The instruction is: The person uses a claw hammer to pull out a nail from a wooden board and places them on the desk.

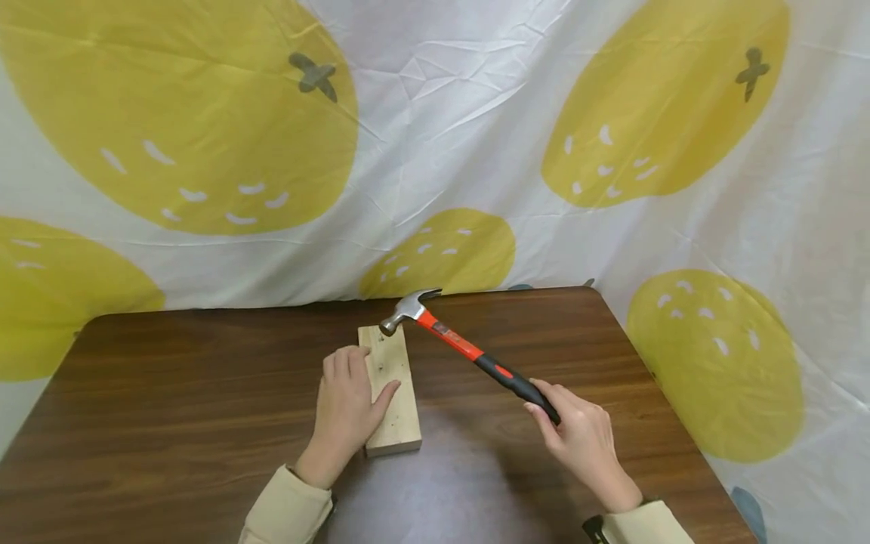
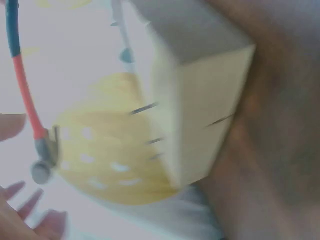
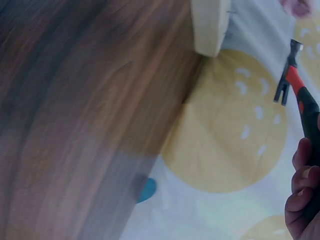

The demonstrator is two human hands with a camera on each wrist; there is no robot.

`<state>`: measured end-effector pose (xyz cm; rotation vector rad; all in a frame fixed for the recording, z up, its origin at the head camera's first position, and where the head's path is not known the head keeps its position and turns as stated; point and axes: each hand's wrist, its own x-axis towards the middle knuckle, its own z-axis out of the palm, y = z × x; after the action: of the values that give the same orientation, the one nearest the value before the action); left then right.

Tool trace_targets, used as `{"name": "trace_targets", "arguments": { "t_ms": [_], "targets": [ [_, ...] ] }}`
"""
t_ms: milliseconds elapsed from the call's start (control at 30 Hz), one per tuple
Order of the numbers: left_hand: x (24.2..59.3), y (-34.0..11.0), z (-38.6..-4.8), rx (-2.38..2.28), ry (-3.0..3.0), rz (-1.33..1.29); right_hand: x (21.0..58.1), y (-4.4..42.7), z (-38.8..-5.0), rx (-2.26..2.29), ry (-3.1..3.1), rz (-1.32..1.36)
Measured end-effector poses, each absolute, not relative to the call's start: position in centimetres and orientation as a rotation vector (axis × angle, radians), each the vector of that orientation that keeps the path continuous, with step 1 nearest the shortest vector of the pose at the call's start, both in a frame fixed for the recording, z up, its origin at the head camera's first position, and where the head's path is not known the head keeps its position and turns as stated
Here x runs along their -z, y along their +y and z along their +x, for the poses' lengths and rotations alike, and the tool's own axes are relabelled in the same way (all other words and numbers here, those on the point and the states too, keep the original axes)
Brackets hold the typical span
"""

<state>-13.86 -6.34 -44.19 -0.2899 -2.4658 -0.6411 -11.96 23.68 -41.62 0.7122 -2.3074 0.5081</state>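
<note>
A claw hammer with a steel head and red-and-black handle is in my right hand, which grips the end of the handle. Its head hangs over the far end of a pale wooden block, striking face to the left. Over the block's left side lies my left hand, fingers extended and thumb spread above the top face. In the left wrist view those fingers look apart from the wooden block. Thin dark marks, perhaps nails, stick out along its top; blur hides their detail.
A dark brown wooden table lies under the block. Behind it and to the right hangs a white cloth with large yellow fruit prints, meeting the table's back edge.
</note>
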Motion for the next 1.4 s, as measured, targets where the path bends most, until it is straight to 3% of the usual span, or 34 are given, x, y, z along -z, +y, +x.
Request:
{"name": "trace_targets", "arguments": {
  "t_ms": [167,333,1100,1400],
  "targets": [
    [41.9,-6.1,-14.8,0.511,-2.233,-0.725,40.5,22.5,-11.3,-0.470,-2.269,0.794],
    [41.4,-5.8,-15.0,0.319,-2.235,-0.865,39.6,21.3,-10.3,-0.470,-2.282,0.851],
    [43.2,-5.6,-13.3,0.310,-2.378,-0.911,36.9,18.4,-8.5,-0.410,-2.234,1.065],
    [44.2,-5.1,-12.3,0.690,-2.382,-0.708,34.2,16.6,-10.0,-0.929,-1.957,0.901]
  ]
}}
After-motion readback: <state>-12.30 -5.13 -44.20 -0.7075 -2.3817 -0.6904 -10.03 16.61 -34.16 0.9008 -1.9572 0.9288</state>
